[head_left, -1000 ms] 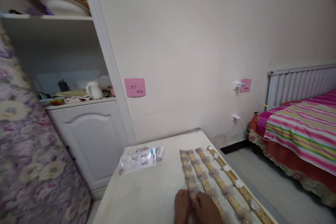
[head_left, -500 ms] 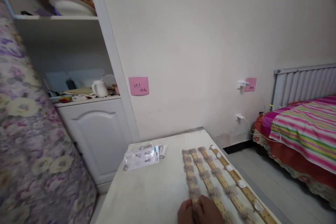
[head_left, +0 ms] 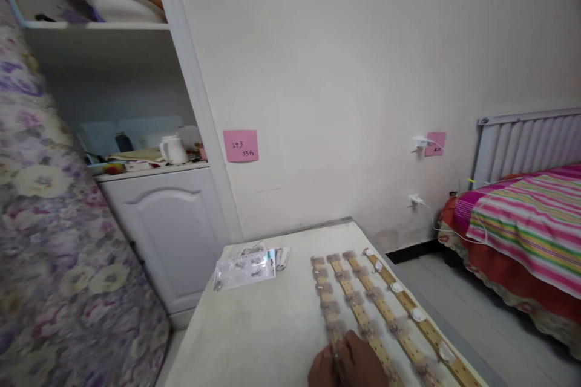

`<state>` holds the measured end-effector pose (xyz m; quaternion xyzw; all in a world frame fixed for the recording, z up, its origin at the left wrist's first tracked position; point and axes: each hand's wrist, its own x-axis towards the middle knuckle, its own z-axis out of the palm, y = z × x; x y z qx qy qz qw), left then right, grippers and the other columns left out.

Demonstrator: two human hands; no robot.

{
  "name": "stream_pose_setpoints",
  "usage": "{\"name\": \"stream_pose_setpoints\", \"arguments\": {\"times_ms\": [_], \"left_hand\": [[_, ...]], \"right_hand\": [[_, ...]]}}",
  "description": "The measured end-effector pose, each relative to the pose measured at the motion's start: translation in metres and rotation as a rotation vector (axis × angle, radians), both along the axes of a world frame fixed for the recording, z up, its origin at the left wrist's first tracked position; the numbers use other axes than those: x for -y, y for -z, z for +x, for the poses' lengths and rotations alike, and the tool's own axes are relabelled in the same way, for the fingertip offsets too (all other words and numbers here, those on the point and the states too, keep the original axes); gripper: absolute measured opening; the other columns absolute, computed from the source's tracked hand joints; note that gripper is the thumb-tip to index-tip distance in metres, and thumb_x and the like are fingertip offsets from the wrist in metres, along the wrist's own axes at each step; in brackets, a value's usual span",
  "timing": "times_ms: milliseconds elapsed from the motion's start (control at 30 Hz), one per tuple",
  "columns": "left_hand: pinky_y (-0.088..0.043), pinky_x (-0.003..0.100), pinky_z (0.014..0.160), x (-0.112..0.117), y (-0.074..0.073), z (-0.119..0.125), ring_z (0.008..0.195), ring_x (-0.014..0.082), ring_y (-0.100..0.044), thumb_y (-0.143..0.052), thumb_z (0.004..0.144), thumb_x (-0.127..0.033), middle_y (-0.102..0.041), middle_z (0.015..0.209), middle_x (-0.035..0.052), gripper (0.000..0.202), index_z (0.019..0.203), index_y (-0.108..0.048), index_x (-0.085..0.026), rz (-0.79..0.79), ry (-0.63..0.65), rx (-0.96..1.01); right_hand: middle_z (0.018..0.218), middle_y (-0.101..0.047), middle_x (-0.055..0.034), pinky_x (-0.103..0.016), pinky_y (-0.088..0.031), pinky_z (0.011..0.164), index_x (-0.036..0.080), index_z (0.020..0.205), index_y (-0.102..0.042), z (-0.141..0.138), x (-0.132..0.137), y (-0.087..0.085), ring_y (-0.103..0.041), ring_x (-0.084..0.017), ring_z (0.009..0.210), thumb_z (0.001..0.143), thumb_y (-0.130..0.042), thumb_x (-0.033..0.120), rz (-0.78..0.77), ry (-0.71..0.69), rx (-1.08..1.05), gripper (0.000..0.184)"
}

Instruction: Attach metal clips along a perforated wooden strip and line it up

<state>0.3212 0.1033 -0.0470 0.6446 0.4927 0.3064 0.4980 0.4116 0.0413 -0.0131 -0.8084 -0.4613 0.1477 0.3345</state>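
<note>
At the bottom of the view my left hand (head_left: 321, 367) and my right hand (head_left: 361, 364) are close together, fingers bent and pressed at the near part of the leftmost wooden strip (head_left: 333, 318). The strip carries a row of clear, squarish plastic pieces (head_left: 325, 292). My fingers hide the exact grip. Right of it lie two similar strips with clear pieces, the second strip (head_left: 358, 312) and the third strip (head_left: 385, 312). The rightmost wooden strip (head_left: 427, 331) has holes and white rounded pieces (head_left: 418, 314) along it.
On the white table (head_left: 263, 326), clear plastic packaging (head_left: 245, 270) lies at the far left. Beyond stand a wall and a white cabinet (head_left: 177, 242) with a white jug (head_left: 173, 150). A floral curtain (head_left: 68, 224) hangs left; a bed (head_left: 526, 211) is right.
The far end of the leftmost strip has shifted slightly left, away from the second strip. Both hands stay in nearly the same place, fingers still closed. The camera view has moved slightly.
</note>
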Motion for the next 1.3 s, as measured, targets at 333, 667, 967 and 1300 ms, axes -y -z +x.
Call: {"name": "stream_pose_setpoints", "arguments": {"times_ms": [333, 667, 967, 1300], "left_hand": [[-0.044, 0.029, 0.074, -0.001, -0.013, 0.006, 0.084, 0.0247, -0.059, -0.056, 0.064, -0.024, -0.065, 0.062, 0.0039, 0.014, 0.051, -0.054, -0.022, -0.267, 0.042, 0.091], [-0.04, 0.026, 0.055, -0.003, -0.013, 0.005, 0.052, 0.0159, -0.054, -0.044, 0.069, -0.013, -0.055, 0.052, -0.0016, 0.012, 0.064, -0.05, -0.022, -0.359, 0.005, 0.078], [-0.043, 0.025, 0.063, 0.004, -0.01, -0.004, 0.061, 0.0155, -0.057, -0.051, 0.068, -0.018, -0.06, 0.06, -0.001, 0.004, 0.07, -0.053, -0.022, -0.306, -0.013, 0.124], [-0.045, 0.026, 0.072, 0.024, -0.015, -0.018, 0.076, 0.0178, -0.061, -0.052, 0.067, -0.021, -0.064, 0.075, 0.0016, 0.021, 0.087, -0.055, -0.018, -0.06, 0.041, 0.084]], "right_hand": [[0.088, -0.069, -0.0112, -0.03, -0.043, 0.075, 0.019, 0.081, -0.06, 0.002, -0.003, 0.001, -0.062, -0.023, 0.086, 0.088, -0.029, 0.029, -0.045, 0.022, 0.012, 0.033], [0.086, -0.069, -0.0115, -0.029, -0.042, 0.075, 0.018, 0.081, -0.06, 0.001, -0.003, 0.0, -0.062, -0.022, 0.085, 0.088, -0.029, 0.024, -0.066, 0.022, 0.041, 0.033], [0.087, -0.066, -0.013, -0.028, -0.042, 0.077, 0.015, 0.084, -0.059, 0.0, 0.005, -0.002, -0.061, -0.021, 0.083, 0.088, -0.025, 0.019, -0.062, 0.009, 0.047, 0.034], [0.08, -0.064, -0.0067, -0.026, -0.042, 0.073, 0.021, 0.078, -0.053, 0.024, 0.042, -0.035, -0.059, -0.018, 0.076, 0.089, -0.026, 0.032, 0.204, -0.012, -0.057, 0.031]]}}
